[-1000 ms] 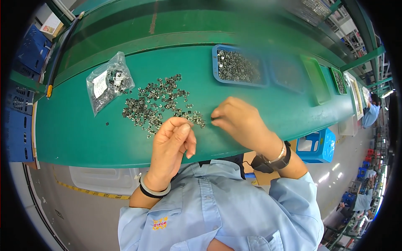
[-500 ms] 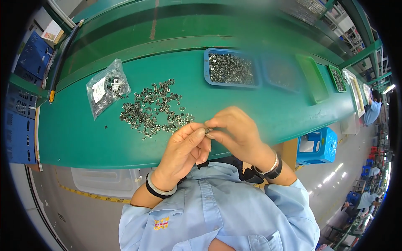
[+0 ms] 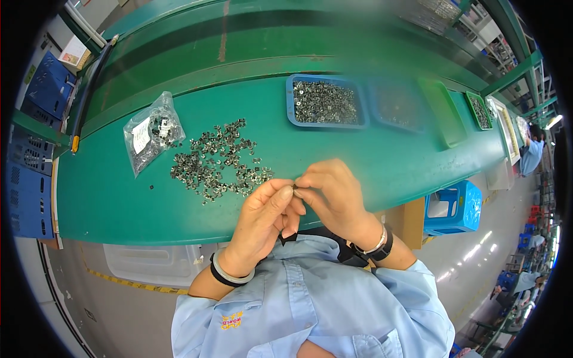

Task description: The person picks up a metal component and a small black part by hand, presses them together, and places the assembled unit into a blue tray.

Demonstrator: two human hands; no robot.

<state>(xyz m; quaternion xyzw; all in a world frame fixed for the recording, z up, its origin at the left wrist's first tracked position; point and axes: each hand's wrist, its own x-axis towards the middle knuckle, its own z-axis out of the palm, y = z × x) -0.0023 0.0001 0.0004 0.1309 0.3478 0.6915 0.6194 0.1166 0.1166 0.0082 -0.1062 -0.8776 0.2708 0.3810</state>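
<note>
My left hand (image 3: 262, 218) and my right hand (image 3: 334, 194) meet fingertip to fingertip over the near edge of the green tabletop (image 3: 137, 212). Between the pinched thumbs and forefingers sits a small metal part (image 3: 295, 187), mostly covered by the fingers; it looks like the pieces on the table. Just beyond my left hand spreads a loose pile of small shiny metal parts (image 3: 206, 170). To its left lies a clear plastic bag (image 3: 153, 134) with more dark and silver pieces and a white label.
A blue tray (image 3: 290, 98) full of small metal parts stands at the back. Right of it are a blurred bluish tray (image 3: 397, 107), a green tray (image 3: 449, 119) and a smaller green tray (image 3: 477, 110) with parts. A blue stool (image 3: 453, 209) stands beyond the table's right edge.
Both hands remain pinched together on the small part, with the right fingers drawn in slightly closer over it. The view has shifted a little; the pile and trays look unchanged.
</note>
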